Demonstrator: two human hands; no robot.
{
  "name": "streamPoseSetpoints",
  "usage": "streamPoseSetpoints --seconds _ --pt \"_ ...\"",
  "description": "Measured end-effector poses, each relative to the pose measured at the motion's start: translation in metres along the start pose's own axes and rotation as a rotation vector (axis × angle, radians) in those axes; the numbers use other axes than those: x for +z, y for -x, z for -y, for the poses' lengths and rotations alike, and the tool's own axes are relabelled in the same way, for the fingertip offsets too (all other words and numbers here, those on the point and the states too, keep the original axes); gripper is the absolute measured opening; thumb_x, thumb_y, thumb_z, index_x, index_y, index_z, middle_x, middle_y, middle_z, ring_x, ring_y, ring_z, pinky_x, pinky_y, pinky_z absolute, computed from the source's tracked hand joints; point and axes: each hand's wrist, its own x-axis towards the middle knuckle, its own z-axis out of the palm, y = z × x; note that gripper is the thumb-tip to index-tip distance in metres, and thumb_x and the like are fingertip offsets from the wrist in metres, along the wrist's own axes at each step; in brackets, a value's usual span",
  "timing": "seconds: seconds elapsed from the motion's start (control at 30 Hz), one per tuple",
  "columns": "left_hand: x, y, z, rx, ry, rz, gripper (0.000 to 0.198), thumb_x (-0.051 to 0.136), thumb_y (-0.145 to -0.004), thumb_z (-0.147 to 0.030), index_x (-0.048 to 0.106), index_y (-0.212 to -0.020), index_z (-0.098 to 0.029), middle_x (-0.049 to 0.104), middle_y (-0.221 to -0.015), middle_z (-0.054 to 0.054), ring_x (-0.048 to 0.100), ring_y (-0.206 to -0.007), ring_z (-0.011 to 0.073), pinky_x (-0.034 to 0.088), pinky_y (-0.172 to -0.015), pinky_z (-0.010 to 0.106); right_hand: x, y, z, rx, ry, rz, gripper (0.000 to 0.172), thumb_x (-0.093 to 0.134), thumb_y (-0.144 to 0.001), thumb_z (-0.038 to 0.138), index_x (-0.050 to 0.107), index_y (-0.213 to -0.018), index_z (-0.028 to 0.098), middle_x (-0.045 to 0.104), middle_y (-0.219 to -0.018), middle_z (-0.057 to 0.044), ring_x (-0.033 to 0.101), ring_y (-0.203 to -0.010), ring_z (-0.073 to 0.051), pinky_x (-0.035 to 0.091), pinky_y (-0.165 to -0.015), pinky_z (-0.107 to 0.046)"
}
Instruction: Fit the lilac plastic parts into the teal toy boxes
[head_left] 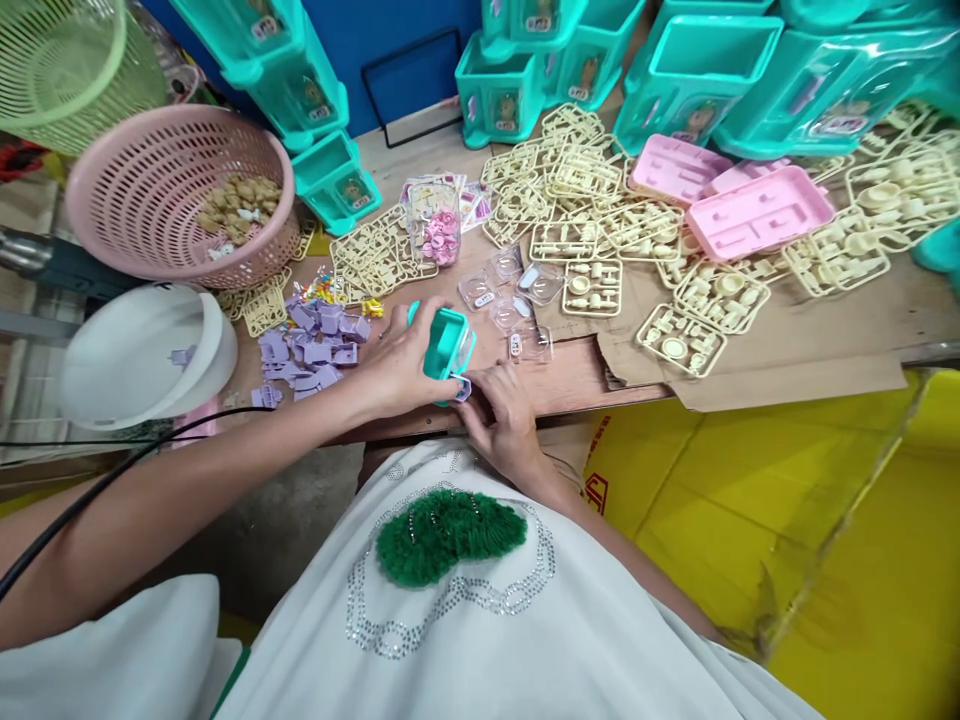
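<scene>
My left hand (397, 365) is wrapped round a small teal plastic box (445, 342) at the near edge of the wooden table (570, 375). Right beside it, my right hand (504, 415) pinches a small lilac plastic piece (463, 388) against the bottom of the teal box. A heap of lilac plastic pieces (311, 345) lies just left of my left hand. Small clear plastic blisters (514, 300) sit just beyond the box.
Cream plastic part frames (577, 215) cover the middle and right of the table, with pink trays (757, 210) among them. Teal boxes (705, 70) are stacked along the back. A pink basket (180, 195) and a white bowl (142, 350) stand left. Yellow cartons (787, 510) sit below right.
</scene>
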Motion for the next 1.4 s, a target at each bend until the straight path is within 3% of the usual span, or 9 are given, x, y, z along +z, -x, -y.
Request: streamPoseSetpoints --seconds 0.33,0.43,0.53,0.67,0.77,0.87,1.0,1.13,1.4 --pt "0.004 0.000 0.007 0.039 0.041 0.001 0.092 0.088 -0.067 -0.034 0.044 -0.147 -0.032 0.049 -0.139 0.009 0.059 -0.129 0.0352 0.052 -0.108 0.049 0.001 -0.004 0.003 -0.011 -0.035 -0.071 0.020 0.065 -0.100 0.018 0.065 -0.120 0.019 0.072 -0.096 -0.008 0.068 -0.089 -0.025 0.052 -0.100 -0.049" --pt "0.002 0.000 0.009 0.052 0.066 0.015 0.092 0.087 -0.068 -0.035 0.044 -0.150 -0.032 0.049 -0.141 0.010 0.056 -0.132 0.0359 0.049 -0.112 0.052 0.004 -0.003 0.001 -0.013 -0.057 -0.102 0.022 0.067 -0.100 0.020 0.067 -0.122 0.019 0.074 -0.096 -0.008 0.068 -0.088 -0.025 0.053 -0.099 -0.049" --pt "-0.005 -0.001 0.010 0.044 0.122 0.065 0.095 0.086 -0.068 -0.033 0.043 -0.153 -0.028 0.049 -0.146 0.013 0.051 -0.139 0.0389 0.042 -0.119 0.058 0.005 -0.003 0.000 -0.034 -0.090 -0.121 0.027 0.071 -0.100 0.023 0.068 -0.126 0.019 0.074 -0.098 -0.009 0.066 -0.089 -0.024 0.056 -0.089 -0.044" --pt "-0.019 -0.003 0.014 0.079 0.423 0.107 0.095 0.090 -0.064 -0.030 0.050 -0.150 -0.025 0.055 -0.144 0.012 0.053 -0.139 0.0376 0.045 -0.119 0.053 0.004 -0.011 0.005 -0.075 -0.073 -0.159 0.035 0.072 -0.100 0.028 0.068 -0.134 0.021 0.071 -0.098 -0.009 0.064 -0.088 -0.024 0.055 -0.077 -0.040" --pt "-0.028 -0.006 0.022 0.021 0.654 0.172 0.098 0.093 -0.064 -0.029 0.051 -0.152 -0.026 0.063 -0.134 0.010 0.064 -0.124 0.0329 0.054 -0.107 0.046 0.000 -0.023 0.011 -0.113 0.008 -0.169 0.035 0.070 -0.102 0.030 0.069 -0.137 0.023 0.068 -0.096 -0.007 0.063 -0.087 -0.023 0.054 -0.079 -0.041" --pt "-0.031 -0.007 0.033 -0.040 0.784 0.232 0.100 0.094 -0.066 -0.028 0.049 -0.156 -0.029 0.066 -0.135 0.008 0.066 -0.122 0.0324 0.056 -0.105 0.044 -0.002 -0.037 0.016 -0.147 0.043 -0.163 0.035 0.074 -0.100 0.034 0.071 -0.134 0.025 0.067 -0.100 -0.008 0.063 -0.091 -0.024 0.055 -0.082 -0.044" --pt "-0.020 -0.006 0.050 -0.081 1.010 0.200 0.101 0.095 -0.063 -0.024 0.052 -0.154 -0.031 0.059 -0.151 0.007 0.061 -0.134 0.0340 0.054 -0.107 0.040 -0.002 -0.053 0.021 -0.176 0.050 -0.119 0.031 0.070 -0.102 0.033 0.070 -0.133 0.027 0.068 -0.104 -0.008 0.065 -0.093 -0.023 0.056 -0.083 -0.044" --pt "-0.002 -0.007 0.065 -0.131 1.257 0.197 0.099 0.094 -0.061 -0.023 0.054 -0.152 -0.031 0.062 -0.149 0.007 0.058 -0.139 0.0333 0.054 -0.105 0.036 -0.002 -0.063 0.026 -0.220 0.038 -0.120 0.037 0.072 -0.101 0.025 0.066 -0.137 0.024 0.071 -0.102 -0.009 0.064 -0.094 -0.024 0.055 -0.083 -0.043" --pt "0.007 -0.007 0.080 -0.071 1.463 0.202 0.088 0.098 -0.060 -0.024 0.062 -0.141 -0.028 0.066 -0.145 0.008 0.065 -0.126 0.0281 0.056 -0.095 0.031 -0.001 -0.076 0.032 -0.226 0.092 -0.032 0.023 0.076 -0.097 0.023 0.072 -0.120 0.023 0.068 -0.093 -0.006 0.061 -0.085 -0.022 0.051 -0.075 -0.038"
